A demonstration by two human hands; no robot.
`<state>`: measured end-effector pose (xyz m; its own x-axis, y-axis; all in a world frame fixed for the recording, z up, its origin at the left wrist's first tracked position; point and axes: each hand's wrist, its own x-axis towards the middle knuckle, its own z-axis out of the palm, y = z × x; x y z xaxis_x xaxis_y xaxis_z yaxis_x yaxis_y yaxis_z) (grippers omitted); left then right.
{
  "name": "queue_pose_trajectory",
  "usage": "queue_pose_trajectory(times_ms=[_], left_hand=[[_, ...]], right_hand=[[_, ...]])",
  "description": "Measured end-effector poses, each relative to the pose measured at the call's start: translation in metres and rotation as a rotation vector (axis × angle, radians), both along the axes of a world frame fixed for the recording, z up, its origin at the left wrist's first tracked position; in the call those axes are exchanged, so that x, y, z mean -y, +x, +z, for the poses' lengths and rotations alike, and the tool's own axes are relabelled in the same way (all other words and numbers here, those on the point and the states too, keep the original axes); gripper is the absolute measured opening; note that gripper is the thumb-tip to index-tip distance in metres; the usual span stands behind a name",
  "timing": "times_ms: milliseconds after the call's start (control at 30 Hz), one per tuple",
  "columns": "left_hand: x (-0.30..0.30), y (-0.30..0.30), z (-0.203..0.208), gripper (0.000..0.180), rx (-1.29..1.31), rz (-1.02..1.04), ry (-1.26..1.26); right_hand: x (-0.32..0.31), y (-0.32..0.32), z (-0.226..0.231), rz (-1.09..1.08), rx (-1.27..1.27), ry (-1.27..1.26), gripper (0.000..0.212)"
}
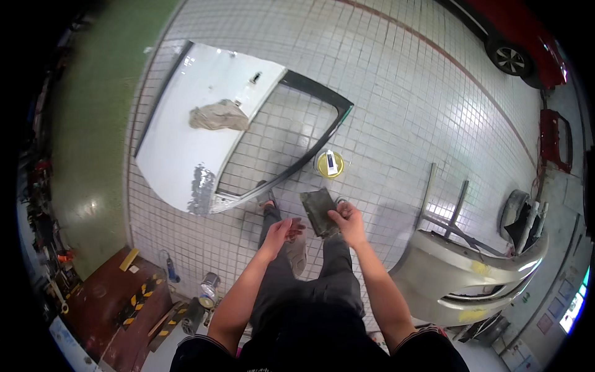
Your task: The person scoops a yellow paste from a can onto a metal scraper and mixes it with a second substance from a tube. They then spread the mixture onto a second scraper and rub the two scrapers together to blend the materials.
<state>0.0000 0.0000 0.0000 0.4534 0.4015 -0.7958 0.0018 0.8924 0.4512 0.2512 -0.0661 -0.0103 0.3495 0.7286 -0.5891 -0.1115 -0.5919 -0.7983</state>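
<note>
My right hand (349,220) grips the lower edge of a flat dark rectangular board (318,211), smeared with grey paste, and holds it tilted above my legs. My left hand (282,230) hovers just left of the board with fingers spread and palm up, and holds nothing that I can see. A white car door (192,118) lies flat in front of me on the tiled floor (403,93), with a sanded grey patch (201,189) near its closest corner. A crumpled beige cloth (218,116) rests on the door. A yellow can (329,164) stands on the floor beyond the board.
A silver bumper (458,282) rests on a metal stand (443,208) to my right. A red car (520,40) is parked at the far right. A small can (209,288) and tools lie at the lower left near a striped ramp (139,304).
</note>
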Motion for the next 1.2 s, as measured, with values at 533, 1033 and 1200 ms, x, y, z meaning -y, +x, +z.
queue_pose_trajectory(times_ms=[533, 1033, 1200], left_hand=[[-0.066, 0.087, -0.350, 0.027, 0.116, -0.394, 0.207], [-0.066, 0.097, -0.280, 0.037, 0.666, -0.402, 0.286], [-0.018, 0.060, -0.268, 0.045, 0.881, -0.174, 0.065]], right_hand=[[0.001, 0.005, -0.360, -0.248, -0.379, -0.049, 0.021], [0.024, 0.019, -0.263, -0.154, -0.043, 0.446, 0.026], [0.035, -0.023, -0.236, -0.213, -0.396, 0.672, 0.025]])
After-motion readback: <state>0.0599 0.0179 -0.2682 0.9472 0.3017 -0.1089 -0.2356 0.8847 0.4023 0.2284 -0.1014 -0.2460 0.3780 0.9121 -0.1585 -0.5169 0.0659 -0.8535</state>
